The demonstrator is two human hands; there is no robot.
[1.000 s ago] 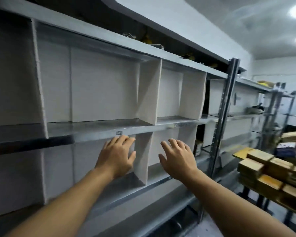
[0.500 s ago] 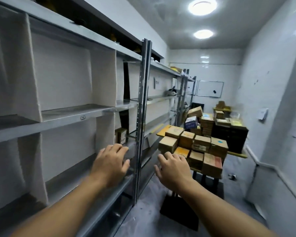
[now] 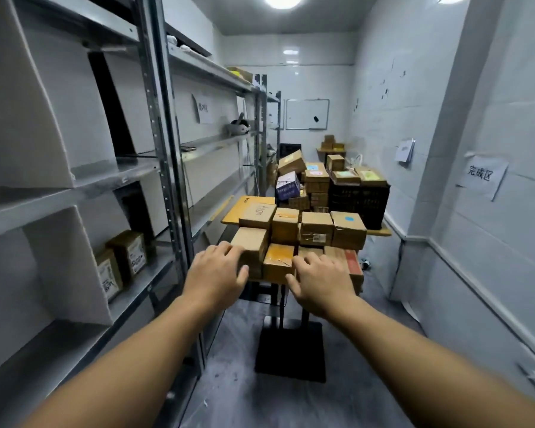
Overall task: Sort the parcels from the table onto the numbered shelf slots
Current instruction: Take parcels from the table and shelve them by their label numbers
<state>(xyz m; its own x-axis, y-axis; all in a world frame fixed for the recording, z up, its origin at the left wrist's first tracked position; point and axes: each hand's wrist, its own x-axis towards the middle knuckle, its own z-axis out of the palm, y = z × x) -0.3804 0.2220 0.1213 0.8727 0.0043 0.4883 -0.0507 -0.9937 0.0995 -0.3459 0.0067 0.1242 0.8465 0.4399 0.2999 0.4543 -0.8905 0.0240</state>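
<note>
Several brown cardboard parcels are stacked on a small yellow-topped table (image 3: pixel 233 215) ahead of me. My left hand (image 3: pixel 215 273) reaches toward the near-left parcel (image 3: pixel 251 242), fingers loosely spread, holding nothing. My right hand (image 3: pixel 318 281) is stretched out just right of an orange-taped parcel (image 3: pixel 278 261) at the front, fingers relaxed and empty. Whether either hand touches a box I cannot tell. The grey metal shelf (image 3: pixel 115 174) with white dividers runs along my left; two labelled parcels (image 3: pixel 121 261) stand in a lower slot.
A black crate (image 3: pixel 359 200) with more boxes piled on and beside it stands behind the table. The table's black base (image 3: pixel 291 350) sits on the grey floor. A white wall with a paper sign (image 3: pixel 481 177) closes the right side; the aisle is narrow.
My view has swung right from the shelf slots to the parcel table. Both empty hands have moved away from the shelf and now reach the front parcels.
</note>
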